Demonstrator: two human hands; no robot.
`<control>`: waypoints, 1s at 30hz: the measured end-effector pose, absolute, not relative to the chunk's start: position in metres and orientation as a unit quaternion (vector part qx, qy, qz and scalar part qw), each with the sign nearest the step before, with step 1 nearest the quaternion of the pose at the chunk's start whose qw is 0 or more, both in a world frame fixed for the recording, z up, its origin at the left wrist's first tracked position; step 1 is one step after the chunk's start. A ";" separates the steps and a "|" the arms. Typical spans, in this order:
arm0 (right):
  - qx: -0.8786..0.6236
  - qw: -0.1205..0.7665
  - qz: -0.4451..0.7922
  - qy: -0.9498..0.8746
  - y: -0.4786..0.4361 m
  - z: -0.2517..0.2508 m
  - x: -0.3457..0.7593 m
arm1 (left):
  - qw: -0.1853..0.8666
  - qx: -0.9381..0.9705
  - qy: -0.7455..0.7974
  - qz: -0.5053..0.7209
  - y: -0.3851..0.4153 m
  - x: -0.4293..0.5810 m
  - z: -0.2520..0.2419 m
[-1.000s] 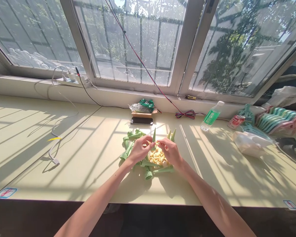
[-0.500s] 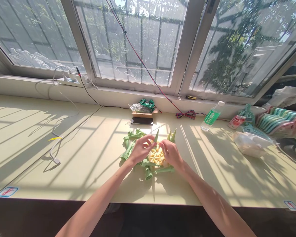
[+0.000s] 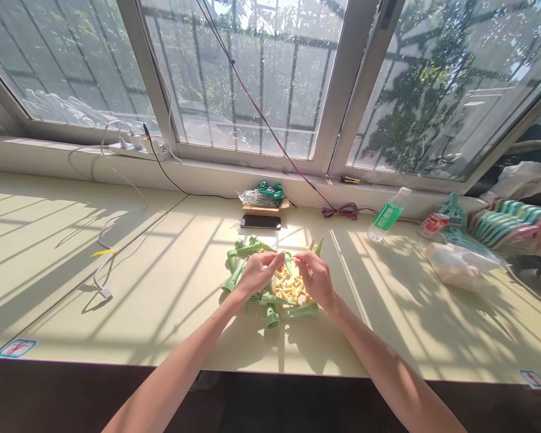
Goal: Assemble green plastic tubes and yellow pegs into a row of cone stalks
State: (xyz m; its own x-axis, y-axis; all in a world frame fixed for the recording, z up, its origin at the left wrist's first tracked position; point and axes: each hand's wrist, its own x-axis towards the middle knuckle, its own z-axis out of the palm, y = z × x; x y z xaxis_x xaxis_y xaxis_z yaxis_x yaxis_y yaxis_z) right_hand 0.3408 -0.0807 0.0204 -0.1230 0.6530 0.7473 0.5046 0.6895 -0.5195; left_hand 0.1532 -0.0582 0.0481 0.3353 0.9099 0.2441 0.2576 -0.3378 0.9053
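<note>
My left hand (image 3: 261, 270) is closed in a pinch on a green hollow plastic spike (image 3: 288, 263), whose pointed end is turned down. Just to its right, my right hand (image 3: 316, 278) pinches what looks like a small yellow peg (image 3: 294, 259), close to the spike's upper end. Whether the two touch is too small to tell. Below the hands lies a heap of small yellow pegs (image 3: 290, 291). More green spikes surround it: several on the left, partly behind my left hand, one upright spike (image 3: 319, 244) behind my right hand, and a lying spike (image 3: 303, 310) in front.
A phone (image 3: 260, 222) and a small cardboard box (image 3: 265, 210) with green material stand behind the heap. To the right are a bottle (image 3: 388, 215), a red can (image 3: 433, 225) and plastic bags (image 3: 455, 266). A white cable (image 3: 100, 279) lies on the left of the table (image 3: 162, 337).
The spike in my left hand has turned from point up to point down. My right hand's fingertips have risen slightly toward its upper end.
</note>
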 end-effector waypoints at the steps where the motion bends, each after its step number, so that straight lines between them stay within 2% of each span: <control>1: -0.385 0.537 0.072 -0.747 -0.081 0.020 0.341 | 0.408 0.713 0.404 0.402 -0.059 0.153 0.048; 8: -0.390 0.546 0.081 -0.737 -0.080 0.015 0.342 | 0.438 0.709 0.384 0.397 -0.057 0.152 0.045; 21: -0.419 0.521 0.113 -0.735 -0.082 0.016 0.339 | 0.374 0.734 0.346 0.450 -0.060 0.154 0.041; 30: -0.437 0.565 0.096 -0.693 -0.084 0.021 0.339 | 0.389 0.713 0.369 0.452 -0.058 0.153 0.045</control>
